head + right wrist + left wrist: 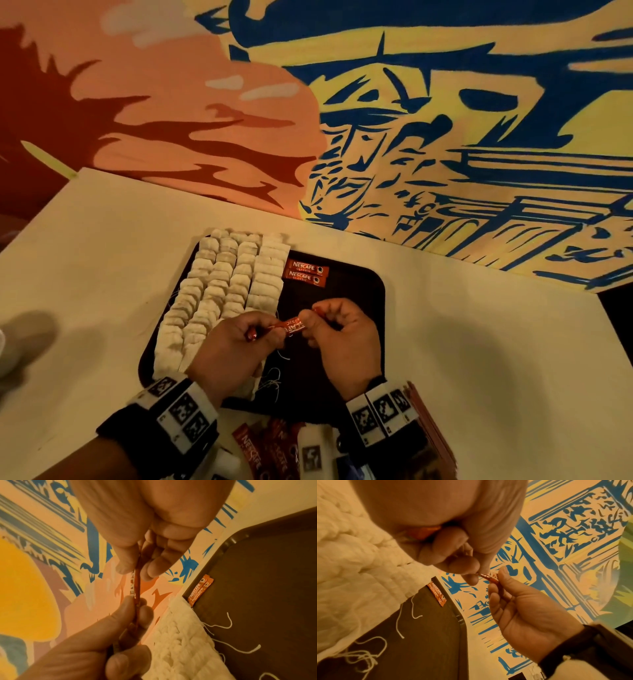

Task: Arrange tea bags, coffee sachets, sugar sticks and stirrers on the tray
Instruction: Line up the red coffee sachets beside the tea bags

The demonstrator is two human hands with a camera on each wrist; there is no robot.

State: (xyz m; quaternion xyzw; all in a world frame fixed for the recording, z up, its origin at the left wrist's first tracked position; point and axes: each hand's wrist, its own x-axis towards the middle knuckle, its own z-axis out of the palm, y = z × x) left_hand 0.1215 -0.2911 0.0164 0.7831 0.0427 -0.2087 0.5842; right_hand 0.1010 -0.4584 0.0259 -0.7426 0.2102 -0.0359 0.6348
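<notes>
Both hands hover over the black tray (359,291) and pinch one red Nescafe coffee sachet (293,324) between them. My left hand (270,330) grips its left end, and more red foil (426,532) shows inside that curled palm. My right hand (312,322) pinches the right end with thumb and fingers. In the right wrist view the sachet (135,586) is stretched edge-on between the two hands. Two coffee sachets (306,272) lie side by side at the tray's far edge. Rows of white tea bags (226,291) fill the tray's left half.
The tray sits on a white table (479,342) against a painted wall. Loose white tea-bag strings (274,380) lie on the tray's near middle. More coffee sachets (260,448) lie at the table's near edge between my wrists. A pale object (7,342) is at far left.
</notes>
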